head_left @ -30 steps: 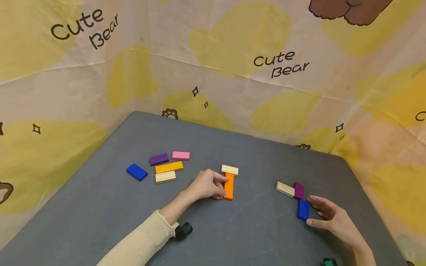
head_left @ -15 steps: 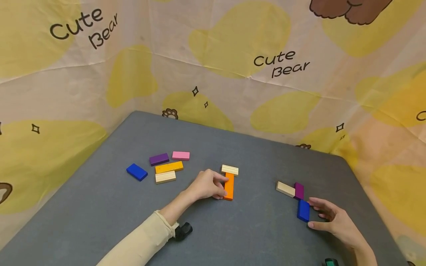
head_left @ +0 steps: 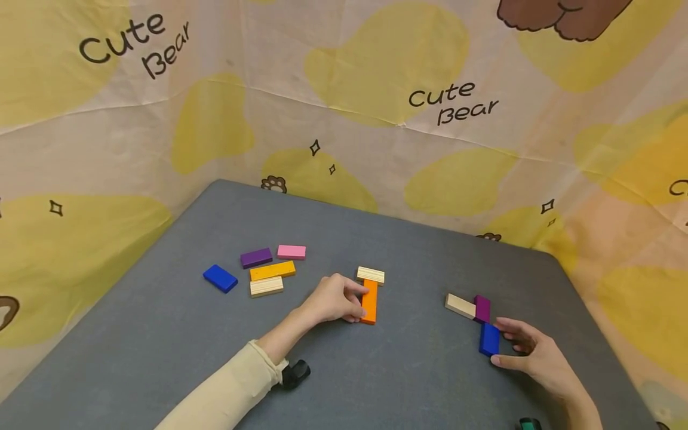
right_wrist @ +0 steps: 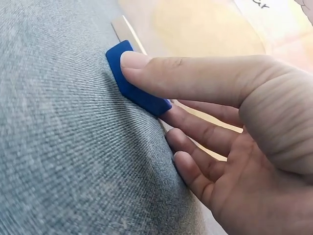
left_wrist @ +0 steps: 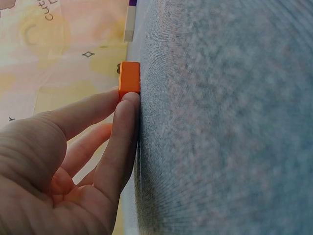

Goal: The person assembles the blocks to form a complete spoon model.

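In the head view my left hand (head_left: 337,298) holds an orange block (head_left: 369,301) at its left side, thumb and fingertips against it. The block lies flat, its far end meeting a pale wooden block (head_left: 371,275) set crosswise. In the left wrist view the fingertips touch the end of the orange block (left_wrist: 129,77). On the right, my right hand (head_left: 537,355) has its thumb and fingers about a blue block (head_left: 489,339). The right wrist view shows the thumb laid on the blue block (right_wrist: 122,73). A magenta block (head_left: 482,309) adjoins it, beside another pale block (head_left: 460,306).
On the grey table (head_left: 408,382), toward the left, lie a second blue block (head_left: 220,278), a purple block (head_left: 256,258), a pink block (head_left: 291,252), a yellow-orange block (head_left: 272,270) and a pale wooden block (head_left: 266,286). A patterned cloth (head_left: 355,89) hangs behind.
My right hand has shifted slightly left, its thumb coming onto the near end of the blue block. The left hand and the blocks stay put.
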`<state>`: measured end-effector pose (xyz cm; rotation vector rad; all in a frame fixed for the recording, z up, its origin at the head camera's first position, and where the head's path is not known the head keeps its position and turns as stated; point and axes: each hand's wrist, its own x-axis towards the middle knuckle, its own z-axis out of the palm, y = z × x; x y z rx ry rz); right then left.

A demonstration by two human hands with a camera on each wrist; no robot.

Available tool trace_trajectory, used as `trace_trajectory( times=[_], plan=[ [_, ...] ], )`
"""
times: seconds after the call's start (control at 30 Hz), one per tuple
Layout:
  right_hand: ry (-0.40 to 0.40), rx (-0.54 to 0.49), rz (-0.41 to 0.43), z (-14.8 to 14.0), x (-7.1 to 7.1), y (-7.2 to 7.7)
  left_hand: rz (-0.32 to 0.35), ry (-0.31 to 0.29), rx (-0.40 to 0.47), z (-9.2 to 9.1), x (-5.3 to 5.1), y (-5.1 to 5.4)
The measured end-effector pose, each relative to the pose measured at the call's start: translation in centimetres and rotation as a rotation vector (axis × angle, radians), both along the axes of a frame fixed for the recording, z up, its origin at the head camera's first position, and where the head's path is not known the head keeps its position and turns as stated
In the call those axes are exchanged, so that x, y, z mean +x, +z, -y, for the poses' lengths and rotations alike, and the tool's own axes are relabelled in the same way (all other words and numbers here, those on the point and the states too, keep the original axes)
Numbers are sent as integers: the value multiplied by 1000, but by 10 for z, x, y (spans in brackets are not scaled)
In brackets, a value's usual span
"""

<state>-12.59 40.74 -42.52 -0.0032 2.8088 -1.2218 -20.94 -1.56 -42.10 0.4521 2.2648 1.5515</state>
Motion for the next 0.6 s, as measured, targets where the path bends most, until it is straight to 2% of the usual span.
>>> trace_trajectory(
  times=[0.4, 0.6],
  plan=[
    [1, 47, -120, 3, 1, 0, -13, 7, -6, 0, 0, 1],
    [40, 33, -166, 4, 5, 4, -22, 17, 5, -2, 2, 0]
  ],
)
